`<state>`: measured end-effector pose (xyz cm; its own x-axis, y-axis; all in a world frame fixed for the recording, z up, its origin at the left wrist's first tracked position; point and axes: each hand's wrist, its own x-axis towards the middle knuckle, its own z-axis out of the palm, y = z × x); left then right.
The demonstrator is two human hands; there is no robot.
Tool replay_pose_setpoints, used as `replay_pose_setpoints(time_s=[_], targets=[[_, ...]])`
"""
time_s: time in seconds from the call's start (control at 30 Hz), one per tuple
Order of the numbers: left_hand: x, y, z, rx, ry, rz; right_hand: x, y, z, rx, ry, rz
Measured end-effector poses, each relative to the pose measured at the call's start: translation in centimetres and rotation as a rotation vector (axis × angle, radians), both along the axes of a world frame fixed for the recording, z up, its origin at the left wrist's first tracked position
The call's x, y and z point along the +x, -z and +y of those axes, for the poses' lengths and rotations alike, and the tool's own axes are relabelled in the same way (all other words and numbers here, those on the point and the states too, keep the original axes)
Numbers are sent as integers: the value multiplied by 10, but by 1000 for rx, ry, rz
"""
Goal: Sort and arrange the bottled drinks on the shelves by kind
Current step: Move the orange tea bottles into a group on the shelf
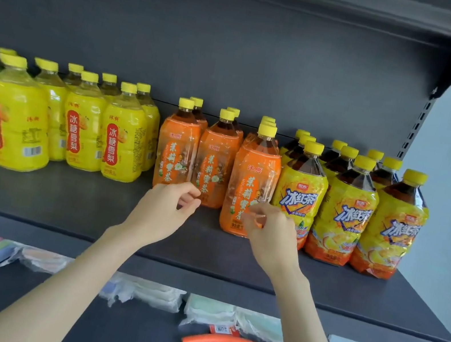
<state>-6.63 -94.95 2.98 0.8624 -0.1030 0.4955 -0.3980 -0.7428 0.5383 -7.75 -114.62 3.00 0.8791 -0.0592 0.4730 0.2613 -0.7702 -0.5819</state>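
Here, front orange-label tea bottle (253, 175), right hand (270, 234) before it.

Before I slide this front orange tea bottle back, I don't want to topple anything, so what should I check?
1. Kinds grouped, orange-label bottles between yellow pear bottles and iced tea bottles: ok.
2. Front orange bottle level with its neighbours: not ok, it stands further forward.
3. Bottles in view upright: ok.
4. Room behind it: cannot tell, same-kind caps sit close behind.
5. Right hand gripping it: cannot tell.
6. Left hand free: ok, holds nothing.
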Motion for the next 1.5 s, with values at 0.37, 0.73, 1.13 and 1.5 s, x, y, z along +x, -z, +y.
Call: replay_pose_setpoints(time_s=[0.37,0.73,1.13,1.5], targets=[[-96,-58,200,72,-256,-269,-34,-64,188,-13,-307,-250],[-184,-31,448,127,-474,-222,-81,-39,452,30,-532,-224],[-120,-47,617,153,-459,-298,-14,-52,625,30,-508,-278],[-30,-40,806,87,-532,-272,91,-59,825,76,-578,-192]])
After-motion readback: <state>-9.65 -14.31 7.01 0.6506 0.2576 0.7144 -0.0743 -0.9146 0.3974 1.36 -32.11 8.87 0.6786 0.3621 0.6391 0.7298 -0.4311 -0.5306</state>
